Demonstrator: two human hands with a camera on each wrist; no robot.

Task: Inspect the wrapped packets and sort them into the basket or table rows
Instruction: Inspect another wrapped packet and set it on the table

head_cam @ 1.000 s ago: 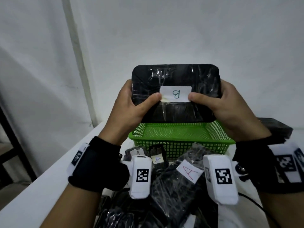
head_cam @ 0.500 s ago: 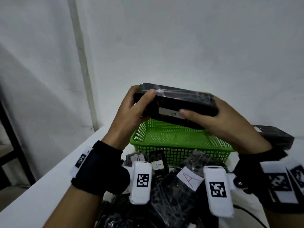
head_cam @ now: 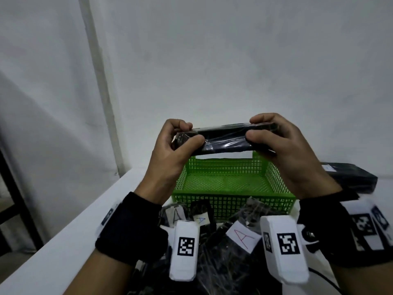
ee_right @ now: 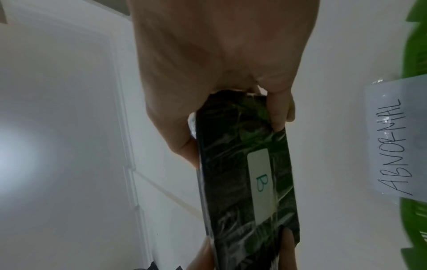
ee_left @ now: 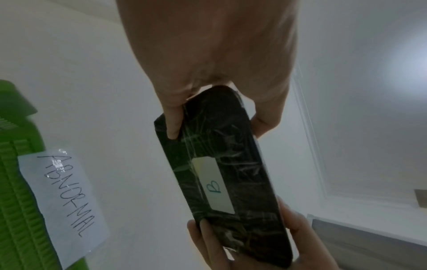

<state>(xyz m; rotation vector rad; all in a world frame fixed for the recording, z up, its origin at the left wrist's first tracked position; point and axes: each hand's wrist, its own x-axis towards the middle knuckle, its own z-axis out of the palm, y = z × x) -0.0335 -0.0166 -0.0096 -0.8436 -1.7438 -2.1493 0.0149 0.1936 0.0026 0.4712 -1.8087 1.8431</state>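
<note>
A black film-wrapped packet (head_cam: 225,139) is held edge-on in the air above the green basket (head_cam: 231,201). My left hand (head_cam: 182,135) grips its left end and my right hand (head_cam: 258,129) grips its right end, thumbs on the near side. Both wrist views show the packet's (ee_left: 221,175) underside with a white label (ee_right: 262,184) marked B. The basket is empty inside and carries a paper tag (ee_left: 62,193) reading ABNORMAL on its far wall.
A pile of black wrapped packets (head_cam: 225,248) with A labels lies on the white table (head_cam: 63,241) in front of the basket. Another black packet (head_cam: 350,179) lies to the basket's right. A white wall stands close behind.
The packet was upright with its B label facing me; both hands have tilted it forward and lowered it, so its edge now faces me and the label faces down.
</note>
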